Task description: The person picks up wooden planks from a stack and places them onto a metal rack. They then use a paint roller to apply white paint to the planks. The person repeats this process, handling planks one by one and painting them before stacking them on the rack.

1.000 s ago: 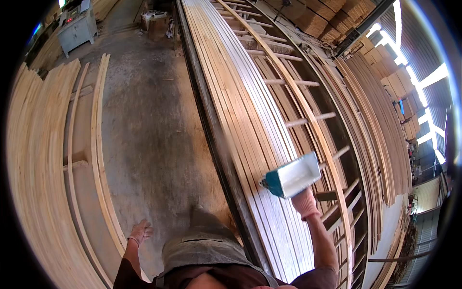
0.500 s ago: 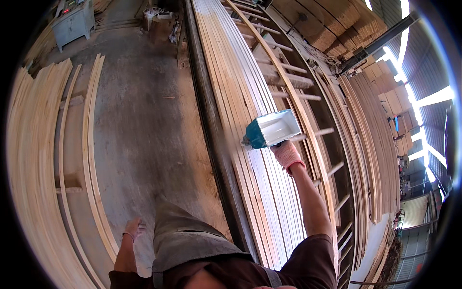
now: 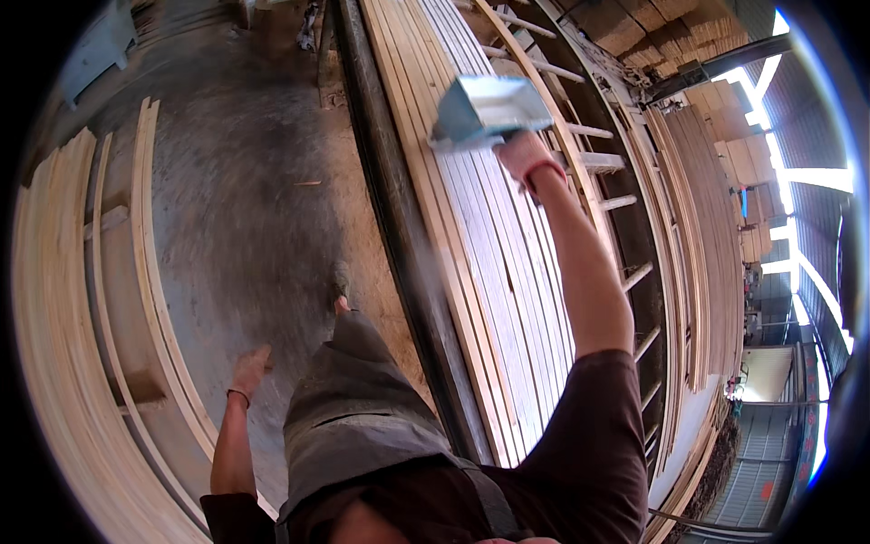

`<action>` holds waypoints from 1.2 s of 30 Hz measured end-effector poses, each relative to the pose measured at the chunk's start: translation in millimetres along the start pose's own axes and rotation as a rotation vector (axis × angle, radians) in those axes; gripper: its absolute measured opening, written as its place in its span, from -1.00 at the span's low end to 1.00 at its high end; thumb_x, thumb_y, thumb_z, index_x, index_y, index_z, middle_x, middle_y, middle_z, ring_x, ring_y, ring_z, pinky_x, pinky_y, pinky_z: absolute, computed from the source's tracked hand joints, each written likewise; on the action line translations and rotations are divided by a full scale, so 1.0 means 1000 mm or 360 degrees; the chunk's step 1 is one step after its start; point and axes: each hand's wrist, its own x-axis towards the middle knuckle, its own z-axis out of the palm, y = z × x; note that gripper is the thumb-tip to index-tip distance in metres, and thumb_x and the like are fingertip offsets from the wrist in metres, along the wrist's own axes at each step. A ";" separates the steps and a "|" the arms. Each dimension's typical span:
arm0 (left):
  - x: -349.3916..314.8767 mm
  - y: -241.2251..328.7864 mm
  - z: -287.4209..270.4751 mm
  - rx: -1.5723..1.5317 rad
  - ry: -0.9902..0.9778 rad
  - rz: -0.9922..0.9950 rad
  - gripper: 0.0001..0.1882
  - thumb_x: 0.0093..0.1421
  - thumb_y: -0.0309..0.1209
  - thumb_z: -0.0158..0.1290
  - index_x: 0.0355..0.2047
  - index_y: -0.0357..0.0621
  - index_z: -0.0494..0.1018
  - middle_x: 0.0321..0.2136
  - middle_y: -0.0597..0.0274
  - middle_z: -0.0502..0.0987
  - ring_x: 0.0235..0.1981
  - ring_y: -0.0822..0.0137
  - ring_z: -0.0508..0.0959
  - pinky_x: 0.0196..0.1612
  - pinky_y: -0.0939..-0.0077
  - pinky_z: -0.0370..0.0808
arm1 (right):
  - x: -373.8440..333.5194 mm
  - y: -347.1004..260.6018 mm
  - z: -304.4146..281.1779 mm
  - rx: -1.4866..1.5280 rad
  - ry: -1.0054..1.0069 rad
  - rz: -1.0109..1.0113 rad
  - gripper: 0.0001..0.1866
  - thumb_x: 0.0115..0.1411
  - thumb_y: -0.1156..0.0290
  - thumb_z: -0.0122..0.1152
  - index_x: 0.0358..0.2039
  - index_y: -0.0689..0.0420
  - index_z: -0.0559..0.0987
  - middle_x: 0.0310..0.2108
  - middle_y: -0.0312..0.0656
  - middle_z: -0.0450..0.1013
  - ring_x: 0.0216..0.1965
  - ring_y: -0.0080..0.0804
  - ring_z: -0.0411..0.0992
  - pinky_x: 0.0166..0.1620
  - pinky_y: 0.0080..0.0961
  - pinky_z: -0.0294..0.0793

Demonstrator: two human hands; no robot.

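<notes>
A pale glove with a red cuff covers my right hand [image 3: 528, 161], which grips the handle of a blue, box-shaped hopper applicator [image 3: 464, 116] with white liquid inside. It is over a long row of narrow wood strips [image 3: 408, 122] laid side by side; motion blurs its lower edge. A wet white coat shines on much of the strips, while those along the left edge look bare. My left hand [image 3: 249, 372] hangs low at my left side above the floor, holding nothing, its fingers loosely stretched and slightly blurred.
A dark rail [image 3: 390, 181] borders the strips on the left. On the right runs a wooden rack with round rungs [image 3: 619, 202]. More boards [image 3: 54, 317] lie at far left. Stacked timber [image 3: 716, 245] stands to the right, and a grey cabinet [image 3: 95, 54] at upper left.
My right hand has carried the hopper applicator forward along the strips, away from me. I have stepped ahead, and a foot now shows beyond my apron. My left hand has swung slightly forward.
</notes>
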 end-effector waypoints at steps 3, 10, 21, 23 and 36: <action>0.041 0.033 -0.008 -0.0125 0.0054 -0.0105 -0.42 0.31 0.03 0.03 -0.11 -0.36 0.57 -0.28 0.07 0.66 -0.27 0.23 0.63 -0.17 0.39 0.52 | 0.111 -0.045 0.002 0.0194 -0.0030 0.0109 -0.55 0.24 0.29 0.10 0.10 0.17 0.58 -0.25 0.18 0.60 -0.46 0.00 0.63 -0.58 -0.19 0.65; 0.056 0.099 -0.039 -0.0659 0.0379 -0.0284 -0.58 0.29 0.01 0.05 -0.22 -0.11 0.55 -0.49 0.33 0.52 -0.50 0.51 0.46 -0.45 0.60 0.30 | 0.351 -0.090 0.025 0.0272 -0.0011 0.0177 -0.56 0.26 0.25 0.11 0.10 0.15 0.61 -0.28 0.13 0.62 -0.42 -0.03 0.65 -0.51 -0.17 0.64; 0.050 0.083 -0.101 -0.0632 -0.0122 -0.0675 -0.66 0.30 0.08 0.02 -0.38 0.15 0.39 -0.59 0.51 0.34 -0.61 0.58 0.30 -0.54 0.66 0.13 | 0.254 -0.135 0.033 0.0493 0.0217 0.0181 -0.62 0.31 0.21 0.06 -0.05 0.21 0.64 -0.19 0.12 0.63 -0.13 0.02 0.64 -0.11 -0.13 0.64; 0.073 0.083 -0.113 -0.0459 -0.0292 -0.0619 -0.63 0.32 0.11 0.00 -0.45 0.20 0.30 -0.61 0.52 0.29 -0.63 0.57 0.26 -0.55 0.64 0.13 | 0.185 -0.144 0.021 0.0567 -0.0121 0.0356 -0.68 0.20 0.29 0.20 -0.13 0.19 0.69 -0.23 0.10 0.64 -0.12 -0.03 0.64 -0.09 -0.15 0.62; 0.177 0.214 -0.120 0.0125 -0.0863 -0.0186 -0.16 0.41 0.19 -0.13 0.48 -0.09 0.05 0.42 -0.03 0.19 0.36 0.01 0.30 0.36 0.09 0.24 | -0.270 -0.123 0.020 0.0044 -0.0421 0.0813 -0.80 0.09 0.35 0.35 -0.32 0.21 0.72 -0.33 0.07 0.65 -0.25 -0.08 0.68 -0.34 -0.21 0.67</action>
